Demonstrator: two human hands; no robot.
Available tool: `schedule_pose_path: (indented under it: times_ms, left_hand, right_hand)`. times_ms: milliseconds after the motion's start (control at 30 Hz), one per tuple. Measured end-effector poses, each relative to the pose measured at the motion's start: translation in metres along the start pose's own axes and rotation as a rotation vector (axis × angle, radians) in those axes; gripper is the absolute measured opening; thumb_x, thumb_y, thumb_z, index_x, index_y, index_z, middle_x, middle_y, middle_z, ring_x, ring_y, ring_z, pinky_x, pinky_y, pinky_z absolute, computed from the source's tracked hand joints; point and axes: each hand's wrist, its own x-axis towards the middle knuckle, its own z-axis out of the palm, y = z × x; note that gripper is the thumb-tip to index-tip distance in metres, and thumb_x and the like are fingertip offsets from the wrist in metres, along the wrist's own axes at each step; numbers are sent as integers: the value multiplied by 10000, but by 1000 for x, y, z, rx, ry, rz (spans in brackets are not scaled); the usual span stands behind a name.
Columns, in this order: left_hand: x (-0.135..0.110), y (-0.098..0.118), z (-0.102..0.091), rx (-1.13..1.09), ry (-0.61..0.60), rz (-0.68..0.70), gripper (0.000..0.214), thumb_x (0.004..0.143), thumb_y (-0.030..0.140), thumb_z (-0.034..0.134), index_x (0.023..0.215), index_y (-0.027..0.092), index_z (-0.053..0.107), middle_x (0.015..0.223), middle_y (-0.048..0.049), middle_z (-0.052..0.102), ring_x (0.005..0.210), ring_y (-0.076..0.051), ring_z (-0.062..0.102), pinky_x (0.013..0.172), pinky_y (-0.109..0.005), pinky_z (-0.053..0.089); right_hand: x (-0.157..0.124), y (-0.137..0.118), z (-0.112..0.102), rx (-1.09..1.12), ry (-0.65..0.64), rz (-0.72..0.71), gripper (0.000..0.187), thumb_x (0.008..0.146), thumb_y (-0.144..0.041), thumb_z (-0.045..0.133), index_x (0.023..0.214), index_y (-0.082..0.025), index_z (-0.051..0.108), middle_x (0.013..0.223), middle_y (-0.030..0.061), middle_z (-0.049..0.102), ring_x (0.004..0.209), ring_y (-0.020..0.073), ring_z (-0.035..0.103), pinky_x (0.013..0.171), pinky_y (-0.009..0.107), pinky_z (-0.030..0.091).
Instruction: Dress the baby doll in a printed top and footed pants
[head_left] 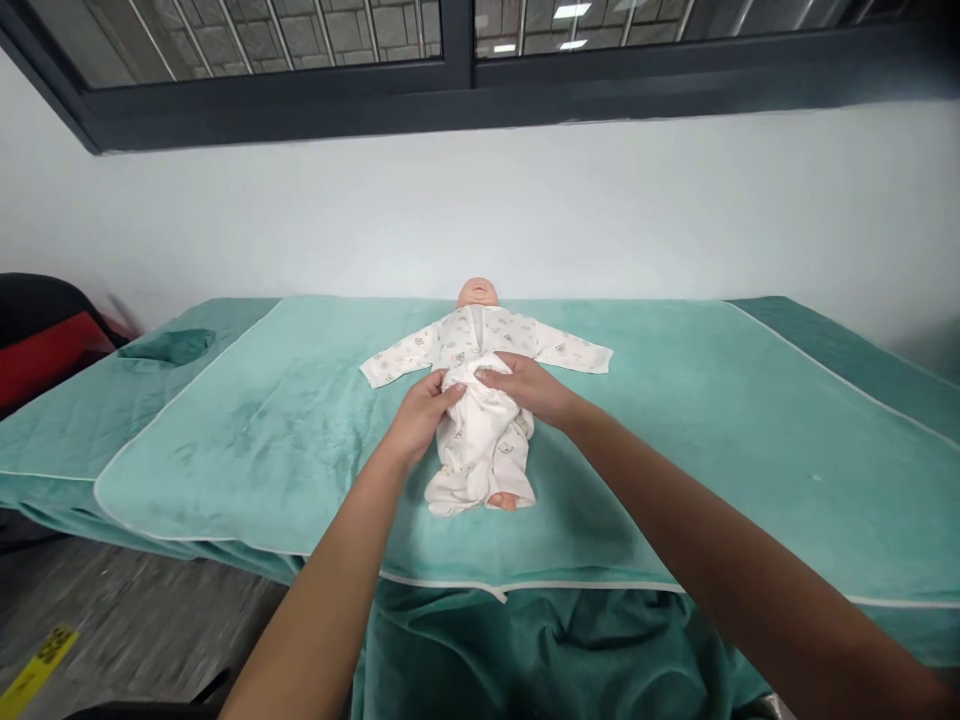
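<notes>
A baby doll lies on its back on the green bed cover, its head toward the wall. It wears a white printed baby top with both sleeves spread out sideways. White printed baby pants cover its legs, and one foot shows at the right leg opening. My left hand pinches the waist of the pants at the left side. On the right side, my right hand grips the bunched waist fabric between thumb and fingers. The doll's other foot is hidden in the cloth.
The green cover with white piping spreads over a massage bed with a face hole at the left. Behind stands a white wall below a dark window frame. A red and black chair is at the left edge.
</notes>
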Motion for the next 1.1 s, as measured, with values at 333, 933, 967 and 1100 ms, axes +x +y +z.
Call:
schedule_pose_path:
  times_ms: [333,933,967,1100]
  left_hand:
    - [-3,-12,0,-151,77,-47,472,749,469,806,1067,135,704,878,-86,759,805,-223,693,648,-275,485]
    - [-4,-8,9,-203,124,-68,535,714,486,830,1095,133,703,901,-98,774,833,-257,715,758,-344,535]
    - [-5,-7,7,-159,91,-82,526,718,490,828,1083,129,713,884,-97,774,817,-252,711,748,-337,528]
    - [-11,-7,-1,-26,-138,-118,514,665,358,888,1094,130,719,939,-98,775,832,-238,703,780,-320,517]
  right_hand:
    - [-3,-5,-4,-49,-175,81,502,757,-444,813,1200,-230,711,1173,55,740,1076,274,682,945,409,525]
    - [-4,-1,0,66,-174,161,406,723,-340,794,1095,-190,734,1052,54,761,968,241,693,867,347,534]
    - [-3,2,0,165,-117,162,394,726,-322,776,1090,-179,724,1025,60,761,943,236,695,852,343,536]
    - [-1,12,5,296,11,171,351,694,-277,765,1020,-155,713,943,61,759,861,222,689,770,317,535]
